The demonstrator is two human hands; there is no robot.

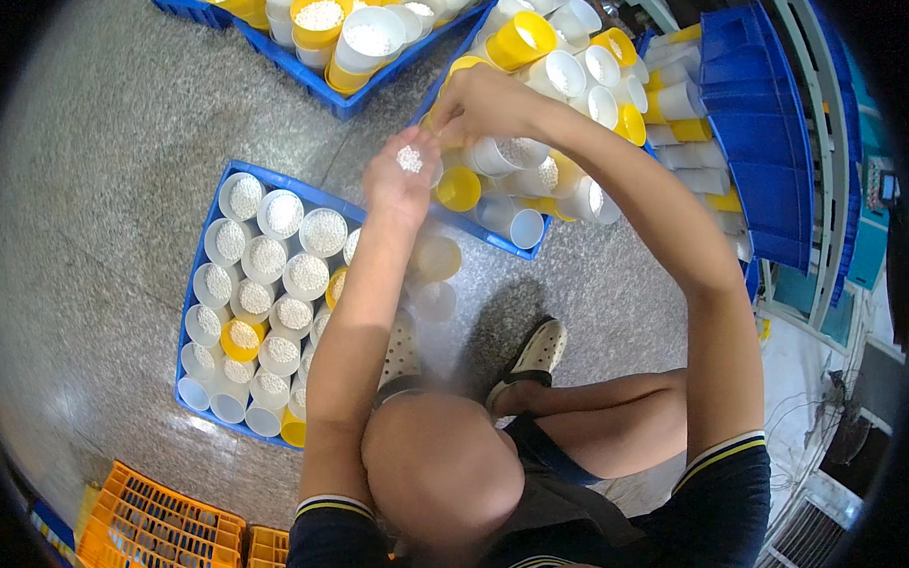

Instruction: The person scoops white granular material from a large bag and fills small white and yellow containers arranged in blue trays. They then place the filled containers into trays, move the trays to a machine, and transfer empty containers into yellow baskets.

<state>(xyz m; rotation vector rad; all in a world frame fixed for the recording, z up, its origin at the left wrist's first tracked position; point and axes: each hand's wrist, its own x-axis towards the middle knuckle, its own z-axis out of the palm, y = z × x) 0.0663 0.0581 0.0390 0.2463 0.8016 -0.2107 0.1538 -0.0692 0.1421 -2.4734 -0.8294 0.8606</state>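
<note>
My left hand [399, 181] is cupped palm up, with a small heap of white pellets [409, 159] in it. Just beyond it, my right hand [480, 105] is bent over with its fingers pointing down and drawn together; what they hold, if anything, is hidden. The right hand is over the near-left side of a blue crate [493, 241] packed with white and yellow plastic cups, many lying tilted. Below my left hand, partly behind that forearm, another blue crate [200, 225] holds rows of cups, most with white pellets inside, such as a yellow cup [242, 338].
More filled cups fill a blue crate [340, 103] at the top. Blue bins [765, 138] with cups beside them stand at the right by a metal frame [823, 221]. An orange slatted crate [163, 530] lies lower left. My shoes [539, 351] rest on the speckled floor between crates.
</note>
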